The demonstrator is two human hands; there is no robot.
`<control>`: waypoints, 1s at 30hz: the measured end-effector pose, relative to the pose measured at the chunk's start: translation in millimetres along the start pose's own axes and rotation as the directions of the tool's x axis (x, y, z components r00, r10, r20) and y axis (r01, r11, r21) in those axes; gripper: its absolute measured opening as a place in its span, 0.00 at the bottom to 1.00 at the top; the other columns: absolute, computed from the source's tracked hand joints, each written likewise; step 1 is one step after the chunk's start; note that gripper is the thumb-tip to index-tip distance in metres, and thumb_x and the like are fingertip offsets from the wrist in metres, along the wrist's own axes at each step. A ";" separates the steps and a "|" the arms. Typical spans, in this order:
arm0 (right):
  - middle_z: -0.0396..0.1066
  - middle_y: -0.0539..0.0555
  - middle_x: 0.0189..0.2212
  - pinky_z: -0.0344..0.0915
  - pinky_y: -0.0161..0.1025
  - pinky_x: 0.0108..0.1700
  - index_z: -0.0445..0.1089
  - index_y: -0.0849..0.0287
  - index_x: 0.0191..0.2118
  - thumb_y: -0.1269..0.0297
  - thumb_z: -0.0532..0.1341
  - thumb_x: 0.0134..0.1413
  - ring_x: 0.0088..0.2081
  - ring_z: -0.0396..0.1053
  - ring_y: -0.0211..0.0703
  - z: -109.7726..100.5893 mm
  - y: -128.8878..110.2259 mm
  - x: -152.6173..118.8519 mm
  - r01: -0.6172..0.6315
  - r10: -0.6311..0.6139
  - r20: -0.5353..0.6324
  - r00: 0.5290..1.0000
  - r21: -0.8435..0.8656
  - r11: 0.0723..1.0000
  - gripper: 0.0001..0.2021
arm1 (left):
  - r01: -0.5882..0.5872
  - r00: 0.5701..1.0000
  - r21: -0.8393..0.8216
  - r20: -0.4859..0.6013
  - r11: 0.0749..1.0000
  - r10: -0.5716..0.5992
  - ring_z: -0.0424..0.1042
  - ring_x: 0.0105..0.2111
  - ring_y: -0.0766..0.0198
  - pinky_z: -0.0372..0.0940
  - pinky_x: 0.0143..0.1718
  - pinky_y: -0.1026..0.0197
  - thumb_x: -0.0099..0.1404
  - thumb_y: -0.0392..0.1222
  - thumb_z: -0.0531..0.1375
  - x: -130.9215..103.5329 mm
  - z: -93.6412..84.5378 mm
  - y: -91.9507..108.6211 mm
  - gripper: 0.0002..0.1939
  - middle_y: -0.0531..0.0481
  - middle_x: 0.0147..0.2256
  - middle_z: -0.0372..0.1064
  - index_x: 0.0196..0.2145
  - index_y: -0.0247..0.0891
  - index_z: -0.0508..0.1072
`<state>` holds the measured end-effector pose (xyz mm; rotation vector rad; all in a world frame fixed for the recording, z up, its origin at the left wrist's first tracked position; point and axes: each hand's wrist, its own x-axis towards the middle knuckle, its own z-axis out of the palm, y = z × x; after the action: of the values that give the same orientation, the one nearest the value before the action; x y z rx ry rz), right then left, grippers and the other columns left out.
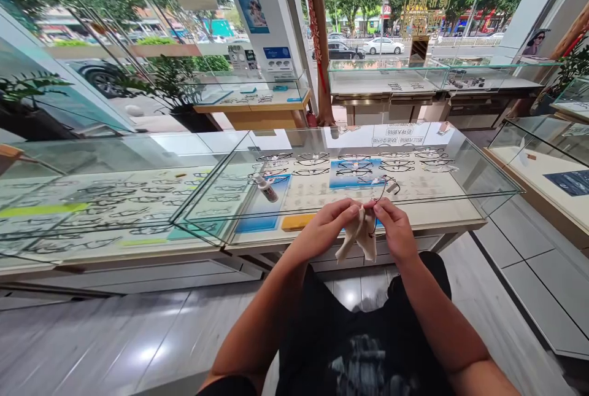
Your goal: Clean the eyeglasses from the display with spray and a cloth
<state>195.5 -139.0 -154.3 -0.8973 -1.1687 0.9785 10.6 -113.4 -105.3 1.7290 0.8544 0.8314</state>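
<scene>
My left hand (332, 219) pinches a beige cleaning cloth (360, 237), whose two ends hang down in front of the showcase edge. Close beside it, my right hand (394, 225) is closed on a pair of thin dark-framed eyeglasses (384, 182); one temple sticks up above the fingers, near a small tag (392, 187). The cloth is folded over part of the glasses between my hands, so the lenses are mostly hidden. On the glass top to the left stands a small white spray bottle (265, 189). Rows of eyeglasses (354, 170) lie beyond my hands.
The glass showcase (257, 224) spans the front, with its edge just under my hands. Inside are blue cards (257, 215) and a yellow-orange block (297, 222). More eyeglasses (151, 190) fill the left case. Another showcase (538, 169) stands right; a wooden post (317, 40) rises behind.
</scene>
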 end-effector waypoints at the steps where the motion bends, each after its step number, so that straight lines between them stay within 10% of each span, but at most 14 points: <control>1: 0.78 0.52 0.38 0.66 0.45 0.57 0.83 0.50 0.35 0.47 0.67 0.62 0.47 0.73 0.49 0.7 -0.1 -0.5 0.013 -0.013 -0.006 1.000 -0.007 1.000 0.14 | -0.009 1.000 -0.014 0.005 1.000 0.009 0.72 0.42 0.57 0.68 0.45 0.58 0.72 0.64 0.57 -2.2 2.5 -0.7 0.25 0.46 0.40 0.75 0.35 0.39 0.77; 11: 0.74 0.52 0.36 0.66 0.45 0.54 0.84 0.50 0.36 0.47 0.66 0.62 0.46 0.71 0.49 9.1 3.1 -6.2 0.024 -0.024 0.010 1.000 0.026 0.999 0.14 | -0.020 0.968 -0.317 -0.245 0.948 -0.062 0.70 0.34 0.67 0.66 0.37 0.64 0.57 0.55 0.74 -5.8 35.8 -37.9 0.26 0.51 0.39 0.72 0.42 0.42 0.67; 19: 0.74 0.54 0.40 0.67 0.47 0.58 0.85 0.49 0.38 0.42 0.68 0.61 0.49 0.71 0.50 12.2 7.0 -7.6 0.016 -0.020 0.053 0.998 0.075 0.997 0.16 | 0.119 0.989 -0.444 -0.031 0.888 -0.148 0.74 0.40 0.58 0.69 0.43 0.59 0.52 0.61 0.76 -6.4 36.2 -48.5 0.32 0.46 0.39 0.77 0.47 0.38 0.77; 30: 0.74 0.54 0.43 0.68 0.45 0.57 0.86 0.48 0.39 0.42 0.70 0.57 0.52 0.71 0.50 24.7 8.9 -4.9 -0.039 0.025 0.063 0.998 0.236 0.971 0.17 | -0.093 0.959 -0.418 -0.281 0.904 -0.031 0.71 0.42 0.60 0.67 0.44 0.62 0.59 0.61 0.73 -18.1 55.8 -50.7 0.27 0.50 0.38 0.74 0.47 0.41 0.77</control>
<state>169.4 -139.2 -160.0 -0.7014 -1.0630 1.1515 40.0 -141.9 -171.2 1.2558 0.7592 1.2105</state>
